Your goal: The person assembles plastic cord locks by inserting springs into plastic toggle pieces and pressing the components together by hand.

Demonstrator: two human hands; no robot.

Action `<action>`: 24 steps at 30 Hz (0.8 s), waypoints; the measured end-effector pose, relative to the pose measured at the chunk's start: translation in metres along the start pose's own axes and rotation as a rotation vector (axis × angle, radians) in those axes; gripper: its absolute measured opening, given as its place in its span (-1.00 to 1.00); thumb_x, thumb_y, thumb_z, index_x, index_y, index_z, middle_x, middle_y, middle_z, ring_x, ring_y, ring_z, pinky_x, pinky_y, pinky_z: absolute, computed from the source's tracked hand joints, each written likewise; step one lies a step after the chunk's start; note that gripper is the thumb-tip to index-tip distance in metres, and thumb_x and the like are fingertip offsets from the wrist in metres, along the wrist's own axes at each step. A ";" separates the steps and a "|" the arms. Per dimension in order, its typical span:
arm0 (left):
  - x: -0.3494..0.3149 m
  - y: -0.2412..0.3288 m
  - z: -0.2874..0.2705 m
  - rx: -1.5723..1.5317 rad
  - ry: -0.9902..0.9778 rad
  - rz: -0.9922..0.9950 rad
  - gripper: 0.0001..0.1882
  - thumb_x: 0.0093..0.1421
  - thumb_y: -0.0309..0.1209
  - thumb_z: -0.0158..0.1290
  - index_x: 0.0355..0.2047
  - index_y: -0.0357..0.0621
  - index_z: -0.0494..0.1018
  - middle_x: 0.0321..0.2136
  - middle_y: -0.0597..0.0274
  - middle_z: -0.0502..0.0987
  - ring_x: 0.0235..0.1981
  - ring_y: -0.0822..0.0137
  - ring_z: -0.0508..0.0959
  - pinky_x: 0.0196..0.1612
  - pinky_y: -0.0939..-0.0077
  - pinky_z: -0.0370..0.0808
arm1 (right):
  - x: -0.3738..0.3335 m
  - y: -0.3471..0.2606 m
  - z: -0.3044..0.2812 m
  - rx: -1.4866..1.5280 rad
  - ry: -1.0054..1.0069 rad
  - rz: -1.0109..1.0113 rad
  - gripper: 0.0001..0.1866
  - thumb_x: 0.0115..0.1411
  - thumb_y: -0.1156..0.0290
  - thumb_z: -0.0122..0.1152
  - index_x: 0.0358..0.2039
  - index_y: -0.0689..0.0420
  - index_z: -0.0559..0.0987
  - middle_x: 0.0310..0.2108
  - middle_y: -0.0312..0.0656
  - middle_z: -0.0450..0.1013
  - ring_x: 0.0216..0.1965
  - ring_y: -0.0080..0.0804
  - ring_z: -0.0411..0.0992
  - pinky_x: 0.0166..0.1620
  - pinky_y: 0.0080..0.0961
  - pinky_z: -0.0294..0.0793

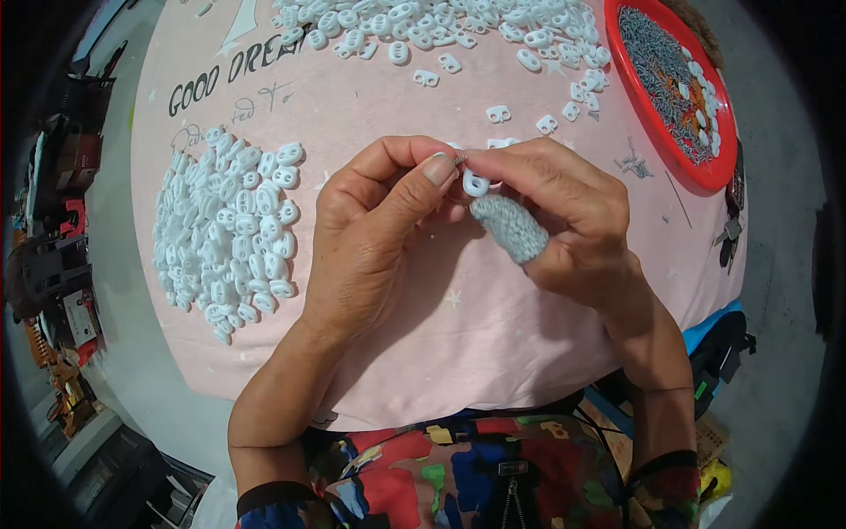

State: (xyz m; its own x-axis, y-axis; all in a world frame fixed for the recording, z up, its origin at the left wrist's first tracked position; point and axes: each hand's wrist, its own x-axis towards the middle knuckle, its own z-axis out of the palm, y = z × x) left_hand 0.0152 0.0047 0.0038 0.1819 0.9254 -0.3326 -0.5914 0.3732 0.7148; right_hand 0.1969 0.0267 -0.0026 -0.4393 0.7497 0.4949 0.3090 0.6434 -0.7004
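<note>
My left hand (370, 216) pinches a small grey metal spring (460, 160) between thumb and index finger. Close against it, my right hand (577, 198) grips a white plastic cord lock (476, 183) with a round hole showing. A grey knitted cover (511, 229) wraps the right thumb. Both hands meet above the middle of the table, and the fingers hide part of the spring and the cord lock. Left of my left hand lies a heap of white oval cord locks (225, 234), many with two holes.
White plastic pieces (423, 22) spread along the table's far side, with some loose ones beyond my hands. At the far right, a red tray (621, 110) holds many springs and some white pieces. A few loose springs (634, 165) and a thin rod (679, 198) lie near it on the pink cloth (441, 370).
</note>
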 end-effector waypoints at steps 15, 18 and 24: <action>0.001 -0.003 -0.007 0.215 -0.091 0.026 -0.83 0.26 -0.39 0.09 -0.23 -0.24 0.49 -0.38 0.29 0.56 -0.42 0.55 0.48 -0.32 0.69 0.41 | -0.003 -0.006 -0.002 0.345 0.018 0.430 -0.64 0.05 0.71 0.19 -0.10 0.19 0.60 -0.30 -0.38 0.47 -0.34 -0.77 0.34 -0.29 -0.82 0.36; 0.000 -0.002 -0.004 0.194 -0.039 0.000 -0.82 0.27 -0.36 0.09 -0.22 -0.23 0.49 -0.42 0.32 0.56 -0.45 0.58 0.47 -0.38 0.74 0.39 | 0.001 -0.012 0.001 0.644 0.135 0.664 -0.66 0.09 0.70 0.19 -0.08 0.25 0.56 -0.27 -0.32 0.48 -0.28 -0.71 0.39 -0.17 -0.77 0.42; 0.000 0.004 -0.004 0.290 -0.037 -0.044 -0.81 0.27 -0.35 0.10 -0.23 -0.22 0.50 -0.47 0.33 0.55 -0.53 0.61 0.44 -0.46 0.80 0.35 | 0.006 -0.009 -0.009 0.695 0.077 0.682 -0.80 0.19 0.54 0.19 -0.15 0.22 0.55 -0.46 -0.39 0.46 -0.54 -0.79 0.34 -0.56 -0.82 0.23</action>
State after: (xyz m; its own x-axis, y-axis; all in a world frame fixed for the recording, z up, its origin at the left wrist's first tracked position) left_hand 0.0099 0.0056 0.0045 0.2340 0.9078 -0.3481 -0.3339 0.4113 0.8481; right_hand 0.1989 0.0263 0.0109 -0.2870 0.9511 -0.1138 -0.1012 -0.1483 -0.9838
